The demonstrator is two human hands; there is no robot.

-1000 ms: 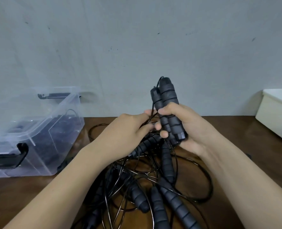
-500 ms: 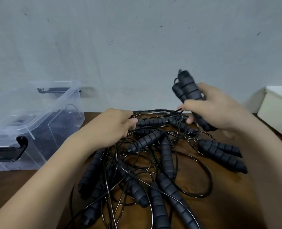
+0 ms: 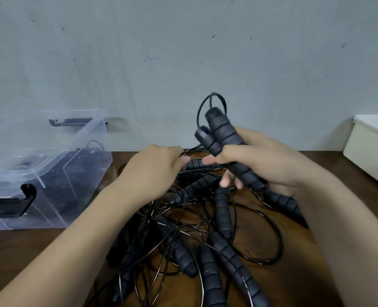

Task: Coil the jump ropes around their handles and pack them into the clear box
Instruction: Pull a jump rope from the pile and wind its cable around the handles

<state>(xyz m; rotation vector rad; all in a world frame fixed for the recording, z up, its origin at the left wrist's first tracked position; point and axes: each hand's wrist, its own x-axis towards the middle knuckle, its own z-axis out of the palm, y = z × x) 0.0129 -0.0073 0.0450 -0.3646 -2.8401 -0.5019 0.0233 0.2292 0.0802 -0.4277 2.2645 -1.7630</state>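
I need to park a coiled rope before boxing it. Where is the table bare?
The table is bare in front of the clear box, and on the right between the right forearm and the white container. The middle is crowded: the tangled ropes fill it, under the left hand and the right hand, which grips a pair of handles.

handles (image 3: 224,138): black, ribbed | cords (image 3: 270,220): glossy black | box (image 3: 57,173): clear, black latches | table (image 3: 361,180): dark brown wood | wall (image 3: 183,52): pale grey, speckled | bin (image 3: 369,147), right edge: cream
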